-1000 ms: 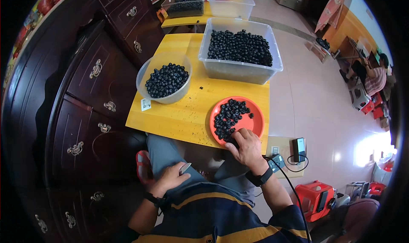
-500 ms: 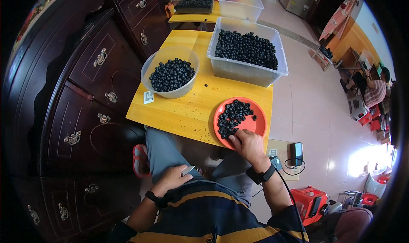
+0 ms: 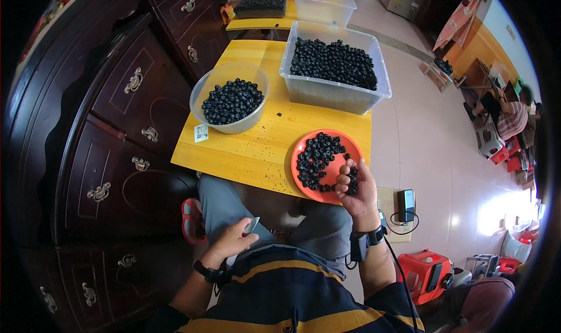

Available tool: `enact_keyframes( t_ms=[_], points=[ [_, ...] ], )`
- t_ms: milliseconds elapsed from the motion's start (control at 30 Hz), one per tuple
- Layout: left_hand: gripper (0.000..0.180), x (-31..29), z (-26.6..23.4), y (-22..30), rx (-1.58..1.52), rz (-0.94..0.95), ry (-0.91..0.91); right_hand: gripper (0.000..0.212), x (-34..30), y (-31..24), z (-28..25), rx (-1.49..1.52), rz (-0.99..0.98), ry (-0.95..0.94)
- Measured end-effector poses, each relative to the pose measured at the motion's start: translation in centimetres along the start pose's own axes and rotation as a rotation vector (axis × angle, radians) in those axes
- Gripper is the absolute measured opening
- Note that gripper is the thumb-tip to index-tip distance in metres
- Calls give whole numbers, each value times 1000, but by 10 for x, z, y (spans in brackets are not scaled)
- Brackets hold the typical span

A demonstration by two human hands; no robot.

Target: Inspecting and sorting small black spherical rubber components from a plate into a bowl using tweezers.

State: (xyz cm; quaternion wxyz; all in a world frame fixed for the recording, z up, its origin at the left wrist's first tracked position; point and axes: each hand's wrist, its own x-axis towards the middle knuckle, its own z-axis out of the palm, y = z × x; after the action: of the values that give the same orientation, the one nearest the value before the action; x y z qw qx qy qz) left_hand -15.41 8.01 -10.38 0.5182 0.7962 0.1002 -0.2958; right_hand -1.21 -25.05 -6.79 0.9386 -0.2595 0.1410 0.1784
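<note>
Small round blue-black berries (image 3: 318, 149) in a shallow round red plastic plate (image 3: 333, 170), on the yellow wooden counter (image 3: 234, 158). Right hand (image 3: 359, 188) cupped at plate's edge, fingers loosely curled round several berries. Left hand (image 3: 233, 239) closed on a thin pale blade-like piece (image 3: 252, 225). Berries probably light, roll-prone, bruisable: cup or pinch gently mid-body.
</note>
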Motion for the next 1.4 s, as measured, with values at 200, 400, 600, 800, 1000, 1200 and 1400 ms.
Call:
enact_keyframes(
  t_ms=[200,400,600,800,1000,1200,1400],
  points=[
    [29,-3,3,-26,-291,-24,-150,38,-13,18,-5,483,183,84],
    [23,-11,9,-27,-348,-96,-243,36,-18,30,6,476,233,-53],
    [16,-20,-16,39,-214,98,-91,35,-36,52,18,134,218,-103],
    [28,-23,-8,111,-65,489,155,43,-50,70,38,-278,274,-343],
    [29,-14,9,113,-51,593,33,55,-59,71,52,-467,432,-508],
    [24,-12,15,96,0,592,-3,57,-61,82,37,-428,496,-526],
    [19,-21,16,82,-66,537,65,50,-55,102,16,-395,543,-546]
  ],
)
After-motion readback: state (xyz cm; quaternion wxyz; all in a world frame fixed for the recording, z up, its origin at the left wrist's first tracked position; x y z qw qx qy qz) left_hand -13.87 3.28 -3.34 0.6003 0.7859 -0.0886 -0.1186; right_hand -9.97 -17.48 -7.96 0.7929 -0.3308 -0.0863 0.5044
